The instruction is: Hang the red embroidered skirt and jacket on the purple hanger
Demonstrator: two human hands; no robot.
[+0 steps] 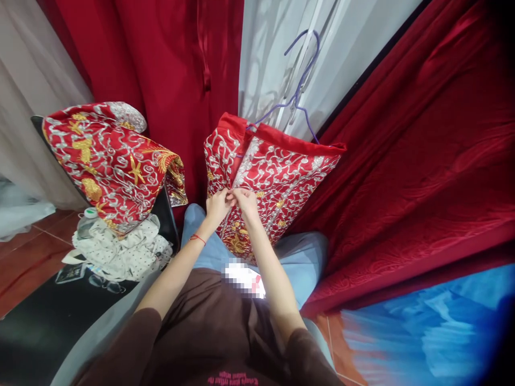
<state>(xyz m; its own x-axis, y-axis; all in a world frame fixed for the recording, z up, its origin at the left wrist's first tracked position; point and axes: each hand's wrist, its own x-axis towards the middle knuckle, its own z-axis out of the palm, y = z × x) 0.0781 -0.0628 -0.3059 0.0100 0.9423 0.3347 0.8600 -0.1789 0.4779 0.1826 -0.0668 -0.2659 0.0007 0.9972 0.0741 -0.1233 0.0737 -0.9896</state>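
Observation:
A red skirt-like garment [287, 166] with silver and gold embroidery hangs from a purple wire hanger [298, 99] in front of my knees. My left hand [218, 206] and my right hand [246, 202] meet at the garment's front opening, just below its silver-trimmed edge. Both sets of fingers are pinched together and touch each other there. What exactly lies between the fingertips is too small to see, though the garment's edge runs right at them. A red string bracelet [198, 237] circles my left wrist.
On the left, another red embroidered garment [116, 155] drapes over a black chair. Below it lie a dotted white cloth bag [120, 249], a bottle [86, 222] and glasses [107, 284]. Red curtains [422, 177] hang around; blue tulle [434, 327] spreads at lower right.

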